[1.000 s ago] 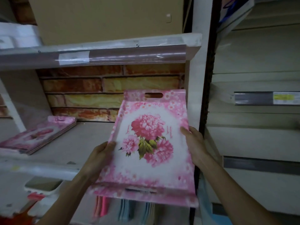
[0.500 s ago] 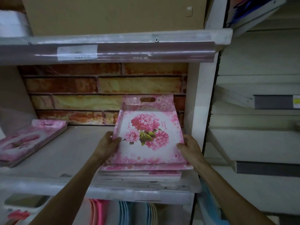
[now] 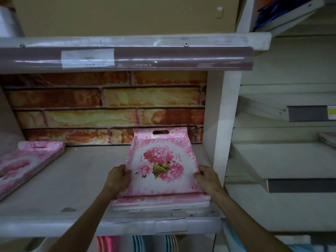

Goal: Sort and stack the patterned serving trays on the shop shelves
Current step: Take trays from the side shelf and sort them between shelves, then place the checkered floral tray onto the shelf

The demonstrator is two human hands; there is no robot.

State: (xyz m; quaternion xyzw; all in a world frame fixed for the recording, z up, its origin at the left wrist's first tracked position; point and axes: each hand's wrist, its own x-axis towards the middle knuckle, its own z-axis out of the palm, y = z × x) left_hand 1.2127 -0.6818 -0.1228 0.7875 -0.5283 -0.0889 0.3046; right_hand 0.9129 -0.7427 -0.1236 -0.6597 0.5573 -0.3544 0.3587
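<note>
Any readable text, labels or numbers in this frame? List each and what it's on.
None can be read.
White paper label on upper shelf edge: faint writing, too blurred.
Yellow tag on right shelf rail: too small.
Marks beside the flowers on the pink tray: illegible.

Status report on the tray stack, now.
Left hand and right hand grip the pink peony-printed tray by its sides. Tray sits on right-hand pink tray stack. Nothing in the way.
</note>
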